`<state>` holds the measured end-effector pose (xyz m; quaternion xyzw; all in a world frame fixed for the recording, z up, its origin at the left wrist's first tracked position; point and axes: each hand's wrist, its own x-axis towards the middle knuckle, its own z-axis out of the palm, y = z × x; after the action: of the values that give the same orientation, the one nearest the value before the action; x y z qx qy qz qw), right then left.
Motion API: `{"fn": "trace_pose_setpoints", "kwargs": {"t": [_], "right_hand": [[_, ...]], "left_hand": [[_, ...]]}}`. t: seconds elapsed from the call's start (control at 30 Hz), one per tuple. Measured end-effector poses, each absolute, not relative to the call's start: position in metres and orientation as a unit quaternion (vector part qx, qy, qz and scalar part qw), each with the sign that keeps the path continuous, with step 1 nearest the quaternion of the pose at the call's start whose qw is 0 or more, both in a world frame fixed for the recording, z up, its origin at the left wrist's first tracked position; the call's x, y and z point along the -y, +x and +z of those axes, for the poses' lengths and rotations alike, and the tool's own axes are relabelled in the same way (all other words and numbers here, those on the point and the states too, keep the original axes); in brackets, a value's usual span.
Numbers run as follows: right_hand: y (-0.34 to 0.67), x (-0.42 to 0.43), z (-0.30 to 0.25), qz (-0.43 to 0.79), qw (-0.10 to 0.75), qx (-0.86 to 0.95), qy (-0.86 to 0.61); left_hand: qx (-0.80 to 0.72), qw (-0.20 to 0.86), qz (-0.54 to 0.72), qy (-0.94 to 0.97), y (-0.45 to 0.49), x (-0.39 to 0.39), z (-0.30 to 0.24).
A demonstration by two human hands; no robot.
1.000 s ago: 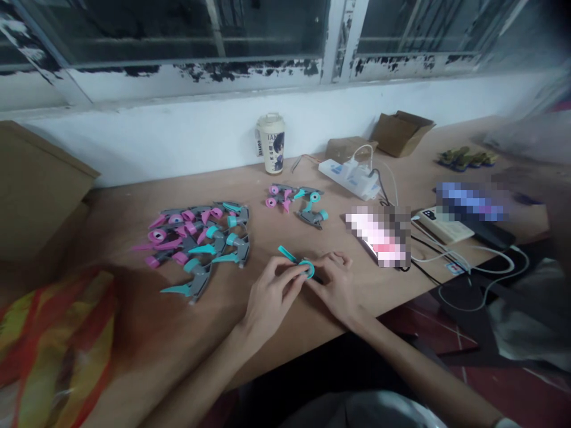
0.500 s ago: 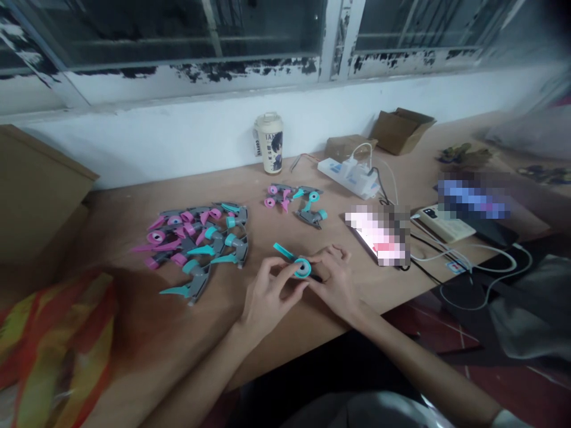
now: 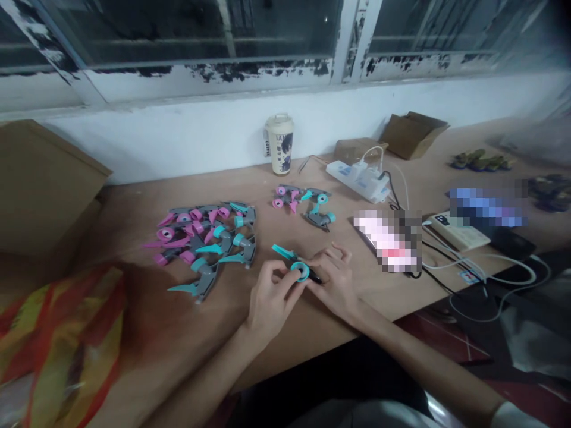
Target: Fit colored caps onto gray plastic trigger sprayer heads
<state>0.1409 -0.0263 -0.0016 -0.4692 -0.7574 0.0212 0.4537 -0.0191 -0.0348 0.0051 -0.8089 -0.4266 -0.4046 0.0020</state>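
Observation:
A trigger sprayer head (image 3: 284, 252) with a teal lever and teal collar is held between my two hands just over the table. My left hand (image 3: 271, 292) has its thumb and fingers closed around the round collar, the thumb lying across the opening. On the other side, my right hand (image 3: 335, 277) pinches the dark body, which is partly hidden by the fingers. To the left lies a pile of grey sprayer heads with pink and teal parts (image 3: 203, 241). A smaller group of the same sprayer heads (image 3: 319, 220) sits beyond my hands.
A lidded cup (image 3: 280, 145) stands by the wall. Rightward are a white power strip (image 3: 354, 180), a blurred lit phone (image 3: 379, 238), a power bank (image 3: 459, 230) and loose cables. Cardboard boxes (image 3: 413, 135) stand behind, and a red-yellow bag (image 3: 75, 351) is at near left.
The view has shifted slightly left. The held sprayer head is turned a little, with more of its dark body showing, and my left thumb now lies further over the collar's opening.

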Motion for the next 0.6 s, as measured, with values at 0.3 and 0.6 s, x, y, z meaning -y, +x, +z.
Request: {"fn": "trace_pose_setpoints", "kwargs": {"t": [0.3, 0.6], "right_hand": [[0.131, -0.005, 0.000, 0.025, 0.383, 0.790, -0.478], [0.070, -0.086, 0.032, -0.004, 0.358, 0.841, -0.405]], "left_hand": [[0.469, -0.099, -0.446, -0.756, -0.023, 0.023, 0.005], [0.482, -0.073, -0.511, -0.708, -0.038, 0.018, 0.020]]}}
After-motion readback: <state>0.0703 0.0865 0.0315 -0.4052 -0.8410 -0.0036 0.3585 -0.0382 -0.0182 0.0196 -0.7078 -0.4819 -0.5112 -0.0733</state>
